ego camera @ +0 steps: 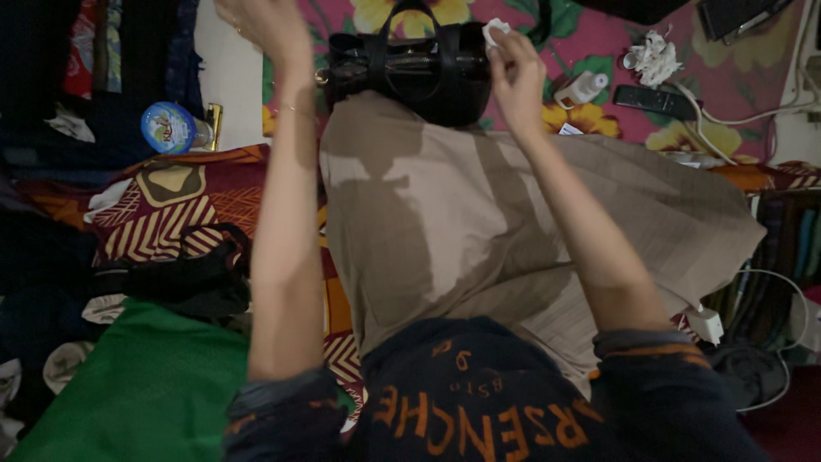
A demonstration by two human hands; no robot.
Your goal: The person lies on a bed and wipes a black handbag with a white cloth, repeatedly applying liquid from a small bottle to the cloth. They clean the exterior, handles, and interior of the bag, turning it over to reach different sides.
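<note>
We note the right hand [516, 64] raised, fingers pinched on a small white wad [495, 32] just above the black handbag [410, 73]. Left hand [261, 21] is raised, partly out of frame; its grip we cannot tell. Beige cloth [479, 231] lies below.

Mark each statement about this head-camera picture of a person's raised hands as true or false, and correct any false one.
1. The right hand pinches a small white thing. True.
2. The left hand grips the black handbag's handles. False: it is raised, apart from the black handbag, holding nothing visible.
3. A beige cloth lies spread below the handbag. True.
4. A black remote lies on the floral sheet. True.
5. The round blue lid rests on the beige cloth. False: it lies off to the left, clear of the cloth.
</note>
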